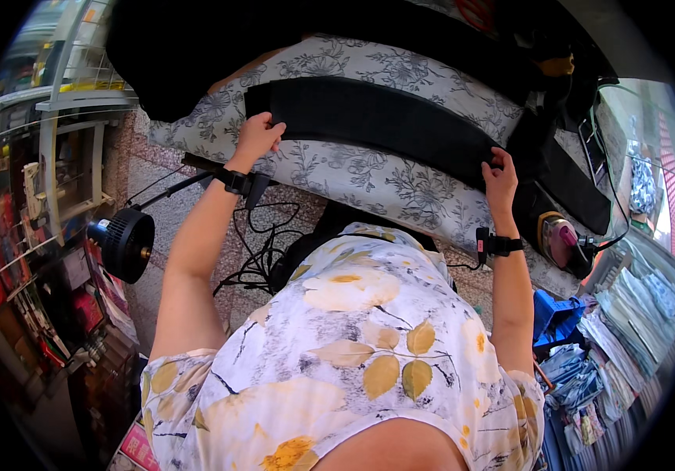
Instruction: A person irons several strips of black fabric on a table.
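A long strip of black fabric (373,118) lies across an ironing board with a floral cover (414,194). At the strip's left end is my left hand (260,136), its fingers curled at the fabric's lower edge. My right hand (499,173) is at the strip's right end, thumb and fingertips close together by the edge. Whether either hand pinches the cloth is not clear. A steam iron (562,238) rests on the right end of the board, below more black cloth (576,185).
Dark fabric (161,53) is heaped beyond the board. A small black fan (128,244) stands at left beside shelving (49,171). Black cables (261,259) lie on the floor. Right, a blue plastic basket (555,318) sits by piled clothes (576,377); the iron's cord (614,235) runs upward.
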`<action>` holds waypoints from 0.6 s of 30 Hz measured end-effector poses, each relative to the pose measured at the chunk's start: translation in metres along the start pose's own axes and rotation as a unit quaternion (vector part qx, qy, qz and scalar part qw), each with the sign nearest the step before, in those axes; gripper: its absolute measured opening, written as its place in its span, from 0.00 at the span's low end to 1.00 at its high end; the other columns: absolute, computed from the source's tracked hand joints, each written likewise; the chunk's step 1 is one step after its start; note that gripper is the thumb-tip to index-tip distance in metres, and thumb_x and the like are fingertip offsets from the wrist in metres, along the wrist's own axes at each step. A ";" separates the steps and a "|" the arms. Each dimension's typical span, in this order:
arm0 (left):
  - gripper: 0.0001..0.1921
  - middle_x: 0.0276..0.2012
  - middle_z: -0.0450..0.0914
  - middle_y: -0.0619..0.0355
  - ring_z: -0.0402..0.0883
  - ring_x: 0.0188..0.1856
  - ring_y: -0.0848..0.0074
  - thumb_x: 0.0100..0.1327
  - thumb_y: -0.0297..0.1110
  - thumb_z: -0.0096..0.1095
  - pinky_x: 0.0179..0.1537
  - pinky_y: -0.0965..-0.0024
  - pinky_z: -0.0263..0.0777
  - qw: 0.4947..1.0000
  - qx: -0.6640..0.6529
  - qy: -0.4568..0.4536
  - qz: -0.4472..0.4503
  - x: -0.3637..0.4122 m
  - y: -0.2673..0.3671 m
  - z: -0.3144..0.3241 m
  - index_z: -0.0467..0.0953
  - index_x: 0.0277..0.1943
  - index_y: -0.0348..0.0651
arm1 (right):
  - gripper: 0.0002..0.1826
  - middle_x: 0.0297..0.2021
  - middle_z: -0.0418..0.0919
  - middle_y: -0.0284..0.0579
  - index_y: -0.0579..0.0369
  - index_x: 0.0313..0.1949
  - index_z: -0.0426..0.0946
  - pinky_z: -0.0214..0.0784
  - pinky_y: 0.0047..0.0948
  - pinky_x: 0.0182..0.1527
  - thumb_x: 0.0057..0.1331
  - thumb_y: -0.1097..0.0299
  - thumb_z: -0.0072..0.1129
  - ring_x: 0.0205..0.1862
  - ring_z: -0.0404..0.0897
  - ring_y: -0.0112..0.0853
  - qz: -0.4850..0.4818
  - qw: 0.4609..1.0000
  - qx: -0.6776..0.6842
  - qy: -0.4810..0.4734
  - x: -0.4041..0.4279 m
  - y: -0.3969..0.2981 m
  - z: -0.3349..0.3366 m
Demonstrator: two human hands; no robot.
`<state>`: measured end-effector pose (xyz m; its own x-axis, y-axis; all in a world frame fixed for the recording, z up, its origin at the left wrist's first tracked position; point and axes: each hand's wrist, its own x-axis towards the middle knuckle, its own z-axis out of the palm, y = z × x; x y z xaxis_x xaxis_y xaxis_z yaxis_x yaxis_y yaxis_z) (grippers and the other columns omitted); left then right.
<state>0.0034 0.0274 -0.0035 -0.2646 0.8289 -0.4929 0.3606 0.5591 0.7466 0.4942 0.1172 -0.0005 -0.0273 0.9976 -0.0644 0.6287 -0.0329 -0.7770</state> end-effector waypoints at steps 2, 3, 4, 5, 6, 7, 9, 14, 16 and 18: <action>0.13 0.18 0.76 0.58 0.75 0.16 0.79 0.61 0.32 0.62 0.19 0.74 0.67 1.000 0.018 -0.004 0.000 0.001 -0.003 -0.002 0.67 0.26 0.37 | 0.21 0.35 0.74 0.42 0.56 0.51 0.72 0.68 0.19 0.30 0.57 0.79 0.61 0.25 0.73 0.21 -0.005 1.000 -0.005 -0.002 0.000 -0.003 0.000; 0.13 0.18 0.76 0.58 0.75 0.16 0.79 0.61 0.32 0.62 0.19 0.74 0.67 1.000 0.018 -0.006 0.000 0.001 -0.003 -0.001 0.67 0.26 0.37 | 0.21 0.35 0.74 0.42 0.56 0.51 0.72 0.68 0.19 0.30 0.57 0.80 0.61 0.25 0.73 0.21 -0.008 1.000 -0.013 -0.003 -0.001 -0.003 -0.001; 0.13 0.18 0.74 0.59 0.74 0.15 0.80 0.62 0.31 0.61 0.18 0.75 0.66 1.000 0.014 -0.006 -0.006 0.001 -0.004 -0.002 0.66 0.26 0.38 | 0.21 0.35 0.74 0.42 0.56 0.51 0.72 0.68 0.19 0.30 0.57 0.80 0.61 0.25 0.73 0.21 -0.007 1.000 -0.014 -0.001 -0.002 -0.003 -0.001; 0.13 0.17 0.73 0.61 0.73 0.15 0.81 0.62 0.31 0.61 0.17 0.76 0.64 1.000 0.010 -0.007 -0.012 0.001 -0.004 -0.003 0.65 0.26 0.39 | 0.21 0.35 0.74 0.42 0.56 0.51 0.72 0.68 0.20 0.30 0.57 0.80 0.61 0.25 0.73 0.21 0.004 1.000 0.011 -0.005 -0.002 -0.001 0.001; 0.13 0.17 0.73 0.61 0.73 0.15 0.81 0.62 0.31 0.61 0.17 0.76 0.64 1.000 0.007 -0.013 -0.010 0.001 -0.004 0.000 0.65 0.26 0.39 | 0.21 0.36 0.74 0.42 0.56 0.51 0.72 0.69 0.20 0.30 0.57 0.80 0.61 0.25 0.74 0.21 0.016 0.999 0.030 -0.006 -0.003 0.001 -0.002; 0.13 0.17 0.73 0.61 0.73 0.15 0.81 0.62 0.31 0.62 0.17 0.76 0.64 1.000 0.016 -0.008 -0.007 0.000 -0.003 0.000 0.65 0.26 0.39 | 0.21 0.36 0.74 0.42 0.56 0.51 0.72 0.69 0.20 0.30 0.57 0.80 0.61 0.25 0.74 0.21 0.020 1.000 0.024 -0.002 -0.003 0.004 -0.002; 0.14 0.17 0.72 0.61 0.72 0.15 0.81 0.61 0.32 0.63 0.17 0.76 0.63 0.999 0.053 0.004 0.002 -0.001 -0.007 0.000 0.65 0.26 0.39 | 0.21 0.35 0.74 0.42 0.56 0.51 0.72 0.69 0.20 0.30 0.56 0.79 0.62 0.25 0.74 0.21 0.036 0.998 0.053 -0.010 -0.002 0.008 0.000; 0.19 0.20 0.74 0.56 0.77 0.24 0.68 0.53 0.47 0.70 0.27 0.67 0.68 0.955 0.240 0.146 0.091 -0.003 -0.005 -0.015 0.71 0.30 0.40 | 0.20 0.36 0.74 0.41 0.54 0.49 0.72 0.69 0.27 0.30 0.56 0.71 0.64 0.25 0.74 0.28 -0.025 0.997 -0.073 0.028 0.000 -0.012 -0.007; 0.14 0.33 0.72 0.54 0.75 0.37 0.63 0.55 0.38 0.69 0.36 0.63 0.69 0.943 0.245 0.172 0.144 -0.011 0.028 -0.015 0.74 0.40 0.42 | 0.19 0.37 0.74 0.42 0.53 0.49 0.72 0.69 0.28 0.31 0.57 0.70 0.64 0.25 0.74 0.29 -0.034 0.993 -0.103 0.052 0.001 -0.017 -0.010; 0.15 0.38 0.71 0.53 0.74 0.40 0.61 0.56 0.34 0.68 0.40 0.63 0.69 0.947 0.201 0.154 0.199 -0.010 0.036 -0.009 0.75 0.45 0.43 | 0.17 0.39 0.71 0.42 0.51 0.48 0.73 0.69 0.31 0.33 0.59 0.68 0.62 0.25 0.73 0.32 -0.064 0.987 -0.129 0.064 0.004 -0.021 -0.012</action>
<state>0.0113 0.0390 0.0321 -0.2621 0.9650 -0.0092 0.7812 0.2177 0.5851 0.4905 0.1230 0.0229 -0.0320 0.9927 0.1162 0.8045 0.0946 -0.5863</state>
